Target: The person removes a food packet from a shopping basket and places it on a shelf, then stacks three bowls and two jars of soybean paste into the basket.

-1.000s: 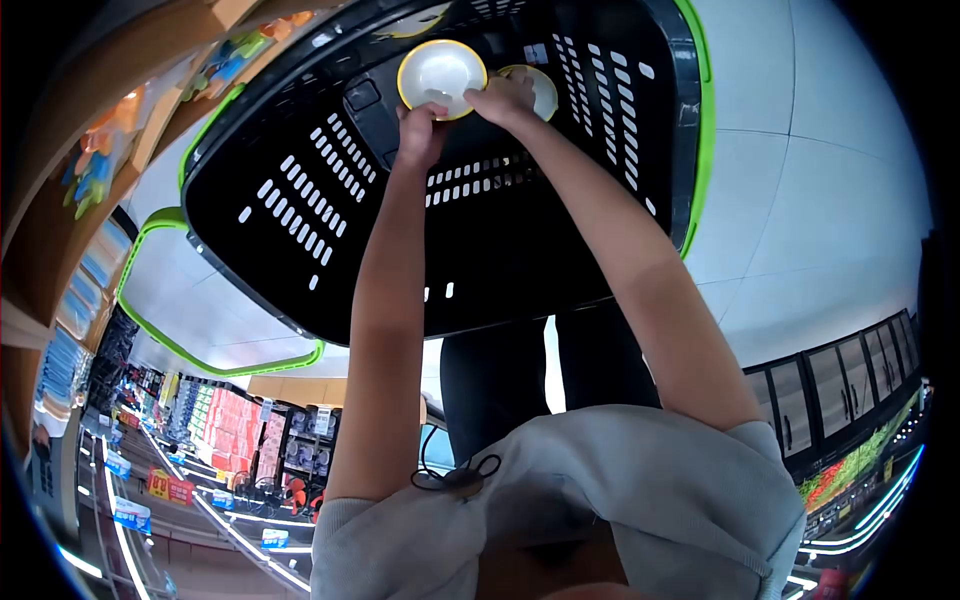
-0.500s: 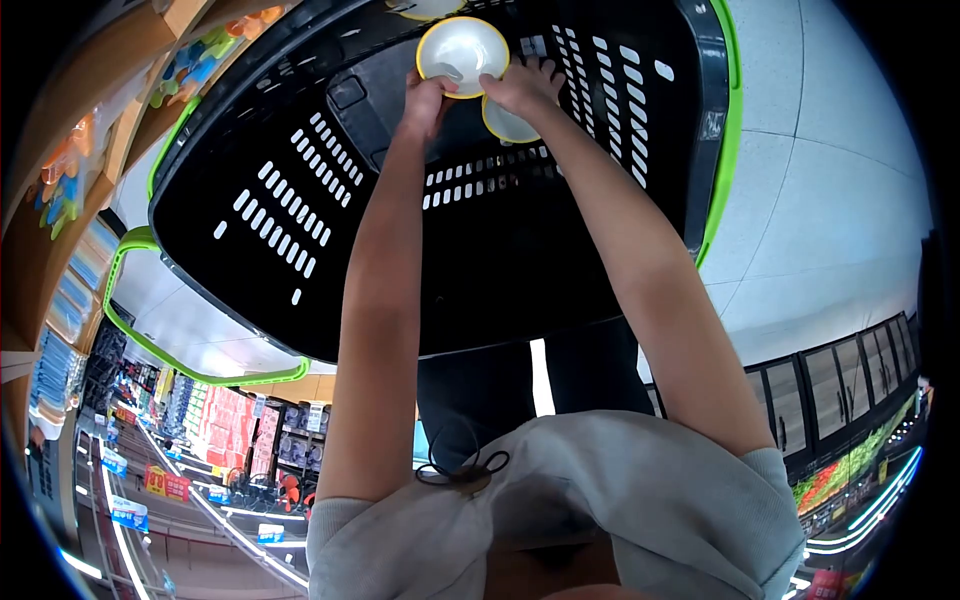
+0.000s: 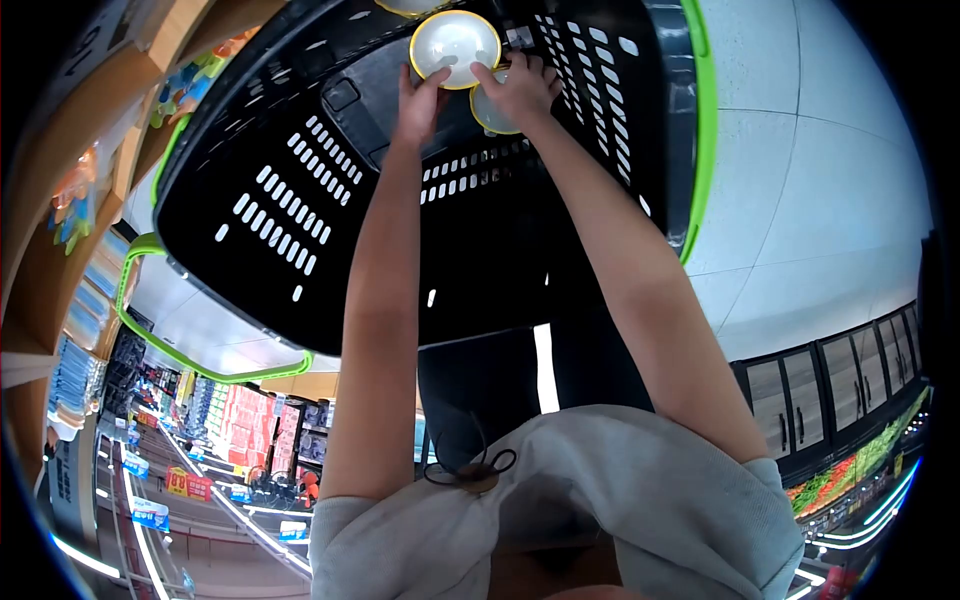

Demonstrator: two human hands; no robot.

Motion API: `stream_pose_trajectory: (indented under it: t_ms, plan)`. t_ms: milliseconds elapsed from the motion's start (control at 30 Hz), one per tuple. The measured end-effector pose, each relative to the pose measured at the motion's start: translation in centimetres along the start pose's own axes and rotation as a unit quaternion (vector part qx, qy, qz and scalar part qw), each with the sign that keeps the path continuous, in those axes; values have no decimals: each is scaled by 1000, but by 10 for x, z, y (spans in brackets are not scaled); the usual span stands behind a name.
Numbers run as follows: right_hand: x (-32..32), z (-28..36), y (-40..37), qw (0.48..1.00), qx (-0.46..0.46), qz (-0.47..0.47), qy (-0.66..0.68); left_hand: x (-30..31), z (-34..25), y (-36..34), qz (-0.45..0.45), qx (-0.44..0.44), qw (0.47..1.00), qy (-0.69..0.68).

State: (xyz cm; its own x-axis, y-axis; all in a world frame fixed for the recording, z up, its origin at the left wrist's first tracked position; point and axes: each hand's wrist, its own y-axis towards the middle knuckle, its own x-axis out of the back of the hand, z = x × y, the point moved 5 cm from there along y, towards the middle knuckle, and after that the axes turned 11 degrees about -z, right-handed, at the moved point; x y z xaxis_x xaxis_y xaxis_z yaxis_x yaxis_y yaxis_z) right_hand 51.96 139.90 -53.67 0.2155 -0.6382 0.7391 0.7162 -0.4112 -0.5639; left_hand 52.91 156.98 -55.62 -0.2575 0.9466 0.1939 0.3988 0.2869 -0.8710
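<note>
From my head, one camera looks forward and down, past my shirt (image 3: pixel 660 490) (very near), into the basket (image 3: pixel 480 260).

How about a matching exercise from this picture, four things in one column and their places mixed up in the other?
Things
1. Fully visible round white yellow-rimmed bowl
2. Black perforated plastic basket
3. Grey short-sleeved fabric shirt
4. Grey-fronted, black-framed cabinets

Places
A. Toward the view's right edge
B. Around the bowl
C. Worn, at the view's bottom
D. At the thumbs of the left hand and right hand

Pairs: 1-D; 2-B; 3-C; 4-A
</note>
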Motion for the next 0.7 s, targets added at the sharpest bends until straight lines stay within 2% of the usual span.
stream_pose_trajectory:
  t_ms: [100,133,167,200,233,267,300,367,400,433,467,500,533,567,633,700]
  plan:
    - [21,3,-43,982,46,-174,49,31,16,-39,-55,-18,998,-15]
    - [33,6,-64,980,64,-167,92,44,22,-59,-53,-44,998,-5]
    - [53,9,-86,974,86,-163,135,53,18,-89,-60,-111,991,34]
    - [69,11,-107,970,107,-107,190,60,8,-127,-75,-180,978,77]
    - [92,16,-131,960,131,-50,243,67,0,-163,-34,-207,974,90]
    - [127,25,-156,951,101,16,292,76,-12,-203,-25,-236,960,146]
    - [172,35,-185,956,98,7,276,87,-17,-237,-26,-206,963,172]
    - [246,44,-233,931,95,140,325,104,-33,-307,-28,-156,982,104]
    - [271,37,-254,902,208,152,345,118,-22,-328,-36,-125,990,56]
    - [308,33,-274,914,119,262,286,128,-21,-355,-38,-103,992,66]
    - [348,29,-288,888,74,336,306,137,-15,-384,-27,-47,997,47]
    - [386,22,-294,892,103,343,275,151,1,-404,-15,-14,999,45]
    - [419,12,-295,904,113,346,225,159,7,-428,-3,-29,998,50]
    - [449,3,-288,915,123,344,173,164,16,-450,-36,-18,998,54]
    - [503,-19,-269,930,16,312,194,172,40,-491,-53,-40,995,80]
    - [554,-16,-248,947,145,211,191,169,57,-533,-94,36,990,101]
